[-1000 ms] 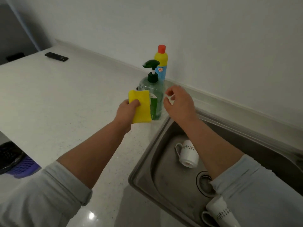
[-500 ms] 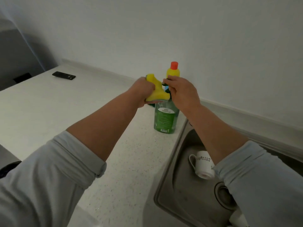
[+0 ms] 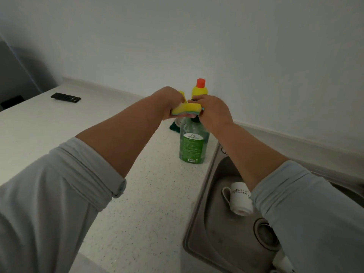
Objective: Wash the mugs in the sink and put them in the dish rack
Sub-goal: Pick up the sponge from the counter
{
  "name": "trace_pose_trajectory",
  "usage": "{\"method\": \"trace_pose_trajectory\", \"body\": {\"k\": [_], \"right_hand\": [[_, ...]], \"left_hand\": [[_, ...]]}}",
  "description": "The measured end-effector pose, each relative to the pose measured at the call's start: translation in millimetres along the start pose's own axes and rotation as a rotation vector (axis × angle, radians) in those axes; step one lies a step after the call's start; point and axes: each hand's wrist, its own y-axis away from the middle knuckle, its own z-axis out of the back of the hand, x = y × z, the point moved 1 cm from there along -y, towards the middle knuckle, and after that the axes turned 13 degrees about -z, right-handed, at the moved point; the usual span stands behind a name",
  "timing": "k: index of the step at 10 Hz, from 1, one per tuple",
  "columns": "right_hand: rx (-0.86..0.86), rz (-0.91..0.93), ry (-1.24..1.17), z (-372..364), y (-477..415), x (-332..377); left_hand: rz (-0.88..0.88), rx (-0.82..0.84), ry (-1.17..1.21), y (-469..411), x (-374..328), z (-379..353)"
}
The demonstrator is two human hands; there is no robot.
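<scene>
My left hand [image 3: 169,101] grips a yellow sponge [image 3: 186,108] and holds it flat just over the top of the green dish-soap bottle [image 3: 193,142]. On the bottle's pump head sits my right hand [image 3: 211,111], fingers curled over it; the pump itself is hidden. A white mug [image 3: 239,198] with dark lettering lies on its side in the steel sink [image 3: 208,194], partly behind my right forearm. A second white mug [image 3: 283,262] peeks out at the sink's near corner.
A yellow bottle with an orange cap [image 3: 199,89] stands behind the soap by the wall. A dark green cloth [image 3: 174,128] lies behind the soap bottle. A black remote [image 3: 66,97] lies far left on the white speckled counter [image 3: 147,194]. The drain [image 3: 265,231] is right of the mug.
My left hand brought the sponge up from in front of the bottle to over its nozzle and turned it flat. My right hand came down onto the pump head. The view tilted upward.
</scene>
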Motion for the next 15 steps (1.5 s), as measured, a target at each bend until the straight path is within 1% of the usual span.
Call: {"method": "trace_pose_trajectory", "body": {"k": [1, 2, 3, 4, 5, 6, 7, 8, 9, 10, 11, 12, 13, 14, 15], "right_hand": [[0.004, -0.02, 0.014, 0, 2, 2], [0.004, -0.033, 0.034, 0, 4, 5], [0.025, -0.02, 0.058, 2, 6, 8], [0.036, 0.027, 0.055, 1, 11, 8], [0.026, 0.034, 0.03, -6, 13, 3], [-0.013, 0.06, 0.064, -12, 20, 2], [-0.239, 0.179, -0.004, -1, 31, 7], [-0.149, 0.061, -0.577, 24, 40, 2], [0.176, -0.098, -1.189, 50, 54, -3], [0.23, -0.324, -1.142, 58, 68, -31], [0.183, -0.516, -1.101, 61, 91, -83], [0.134, -0.646, -1.118, 61, 127, -145], [0.003, -0.781, -1.02, 55, 168, -218], [0.029, -0.918, -0.978, 42, 210, -288], [0.102, -1.018, -1.057, 34, 239, -332]], "left_hand": [[-0.034, -0.038, 0.08, 3, -3, -3], [0.061, -0.183, 0.199, 9, -5, -3], [0.035, -0.124, 0.173, 6, -5, -3], [0.047, -0.109, 0.223, 14, -5, -1], [-0.047, -0.139, 0.17, 14, 2, 1], [-0.267, -0.28, -0.055, 15, 9, 4], [-0.52, -0.349, -0.224, 24, 4, 9], [-0.596, -0.308, -0.265, 29, 3, 2], [-0.533, -0.118, 0.047, 35, -1, -28], [-0.447, 0.038, 0.361, 42, -9, -71], [-0.368, 0.11, 0.424, 45, -14, -126], [-0.303, 0.22, 0.501, 46, -11, -200], [-0.207, 0.309, 0.56, 56, -4, -281], [-0.087, 0.391, 0.546, 71, 7, -359], [0.024, 0.437, 0.588, 86, 10, -415]]}}
